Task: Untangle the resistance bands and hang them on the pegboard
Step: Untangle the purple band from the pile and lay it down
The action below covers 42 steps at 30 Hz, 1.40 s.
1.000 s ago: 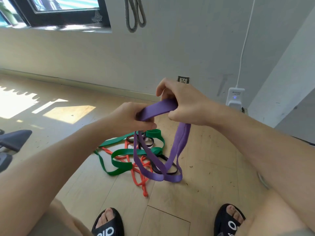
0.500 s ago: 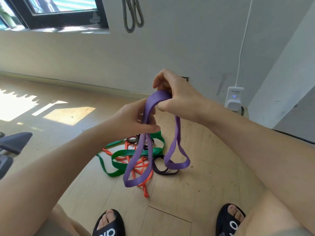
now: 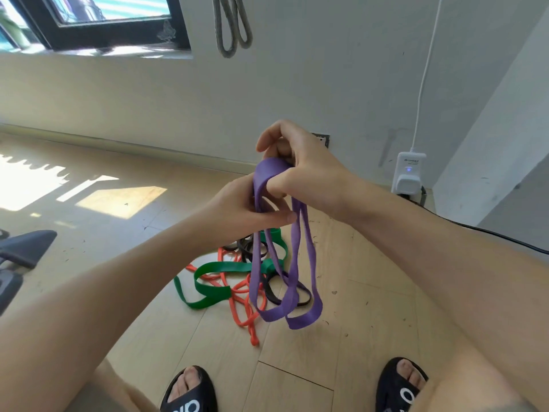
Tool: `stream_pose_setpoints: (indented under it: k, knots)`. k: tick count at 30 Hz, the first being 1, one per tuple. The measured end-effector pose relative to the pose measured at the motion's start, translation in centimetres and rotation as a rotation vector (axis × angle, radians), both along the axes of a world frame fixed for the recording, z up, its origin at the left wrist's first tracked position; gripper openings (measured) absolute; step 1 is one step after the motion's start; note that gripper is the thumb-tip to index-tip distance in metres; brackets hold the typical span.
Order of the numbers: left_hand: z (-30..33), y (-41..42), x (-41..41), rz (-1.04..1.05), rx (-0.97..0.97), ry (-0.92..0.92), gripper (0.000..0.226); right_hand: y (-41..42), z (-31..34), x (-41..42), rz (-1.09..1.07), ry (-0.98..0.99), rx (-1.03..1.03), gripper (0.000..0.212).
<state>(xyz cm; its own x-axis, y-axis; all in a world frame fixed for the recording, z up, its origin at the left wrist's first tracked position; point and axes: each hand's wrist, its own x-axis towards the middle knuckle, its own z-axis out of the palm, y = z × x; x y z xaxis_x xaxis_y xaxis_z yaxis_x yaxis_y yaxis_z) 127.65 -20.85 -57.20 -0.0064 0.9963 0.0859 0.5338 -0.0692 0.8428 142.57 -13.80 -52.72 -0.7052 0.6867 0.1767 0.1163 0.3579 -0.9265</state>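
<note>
A purple resistance band (image 3: 297, 263) hangs in two long loops from both my hands, above the floor. My right hand (image 3: 300, 171) grips its folded top, fingers curled round it. Just below, my left hand (image 3: 243, 209) pinches the left strands between thumb and fingers. On the wooden floor beneath lies a tangle: a green band (image 3: 219, 272), an orange band (image 3: 243, 301) and a dark band (image 3: 273, 292), partly hidden behind the purple loops. A grey band (image 3: 231, 28) hangs on the wall high up; what carries it is out of view.
A white plug adapter (image 3: 408, 173) with a cable sits at the wall on the right, and a black cable (image 3: 505, 237) runs along the floor. A dark chair base (image 3: 20, 251) stands at the left. My sandalled feet (image 3: 190, 391) are below the tangle.
Both hands rose a little with the purple band. Its two loops, spread apart before, now hang close together, clear of the floor tangle.
</note>
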Motion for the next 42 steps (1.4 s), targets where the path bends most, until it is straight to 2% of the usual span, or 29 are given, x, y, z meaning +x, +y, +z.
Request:
stream_pose_setpoints:
  k: [5, 8, 11, 20, 24, 30, 33, 36, 42]
  knots:
    - [0.2, 0.3, -1.1, 0.029, -0.037, 0.083, 0.024, 0.3, 0.1, 0.3, -0.029, -0.015, -0.037, 0.049]
    - [0.4, 0.1, -0.6, -0.017, -0.029, 0.058, 0.035, 0.0, 0.2, 0.2, -0.038, 0.032, -0.082, 0.048]
    - [-0.1, 0.0, 0.5, -0.057, -0.046, 0.043, 0.028, -0.7, 0.2, -0.2, -0.023, 0.052, -0.142, 0.049]
    - [-1.0, 0.4, 1.7, 0.021, 0.015, -0.041, 0.034, -1.2, 0.2, -0.7, -0.071, 0.143, -0.372, 0.055]
    - [-1.0, 0.4, 1.2, -0.033, -0.002, 0.024, 0.026, -1.3, 0.3, -0.6, -0.066, 0.204, -0.463, 0.054]
    - [-1.4, 0.2, 0.5, -0.039, -0.066, 0.162, 0.032, -0.3, 0.5, -0.6, -0.256, 0.397, -0.646, 0.036]
    - [-1.5, 0.3, 0.6, -0.036, -0.091, 0.212, 0.025, 0.4, 0.7, -0.3, -0.315, 0.476, -0.718, 0.034]
    - [-1.7, 0.2, 0.3, -0.065, -0.133, 0.259, 0.013, 1.3, 0.6, 0.4, -0.344, 0.485, -0.717, 0.035]
    - [-0.7, 0.7, -1.5, -0.06, -0.105, 0.368, 0.024, 3.4, -0.6, 2.4, -0.361, 0.392, -0.685, 0.034]
